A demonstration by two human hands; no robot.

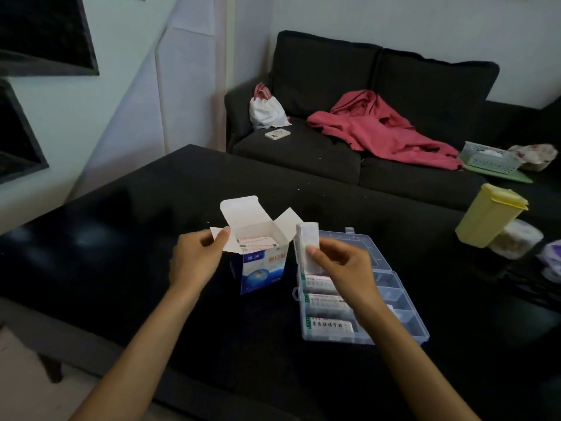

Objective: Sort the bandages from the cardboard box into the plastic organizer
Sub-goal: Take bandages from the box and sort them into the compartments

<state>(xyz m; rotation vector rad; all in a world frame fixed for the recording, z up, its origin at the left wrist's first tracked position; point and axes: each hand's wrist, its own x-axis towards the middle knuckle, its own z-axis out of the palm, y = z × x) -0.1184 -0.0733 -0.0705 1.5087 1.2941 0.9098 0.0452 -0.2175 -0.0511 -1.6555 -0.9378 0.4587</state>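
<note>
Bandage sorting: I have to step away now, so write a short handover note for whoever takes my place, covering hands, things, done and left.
Left hand: pinches a side flap of the open cardboard box, steadying it upright on the black table.
Right hand: holds a stack of white-wrapped bandages upright, above the far left end of the plastic organizer.
Done: three left-hand compartments of the organizer already hold bandages.
Left: place the held stack; more bandages show inside the box; the right-hand compartments look empty.
</note>
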